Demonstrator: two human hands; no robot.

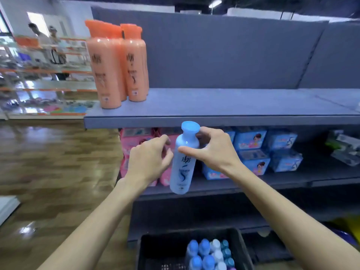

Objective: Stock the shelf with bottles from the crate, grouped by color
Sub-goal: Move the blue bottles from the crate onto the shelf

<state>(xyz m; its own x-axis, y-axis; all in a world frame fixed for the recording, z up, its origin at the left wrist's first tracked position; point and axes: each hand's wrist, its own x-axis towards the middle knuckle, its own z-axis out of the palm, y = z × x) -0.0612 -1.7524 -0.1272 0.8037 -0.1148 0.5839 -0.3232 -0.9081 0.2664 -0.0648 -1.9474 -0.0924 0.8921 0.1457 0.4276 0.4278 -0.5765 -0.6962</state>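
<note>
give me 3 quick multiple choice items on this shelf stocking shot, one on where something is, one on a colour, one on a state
1. Where do the orange bottles stand?
A. left end of the top shelf
B. in the crate
C. on the floor

2. What colour is the cap of the held bottle?
A. orange
B. blue
C. black

3. What is the right hand doing?
A. hanging idle
B. pressing flat on the shelf
C. gripping the bottle near its neck

Key: 1 A, they stand grouped at the top shelf's left end. 2 B, the cap is blue. 3 C, thumb and fingers curl round the bottle's upper part.
</note>
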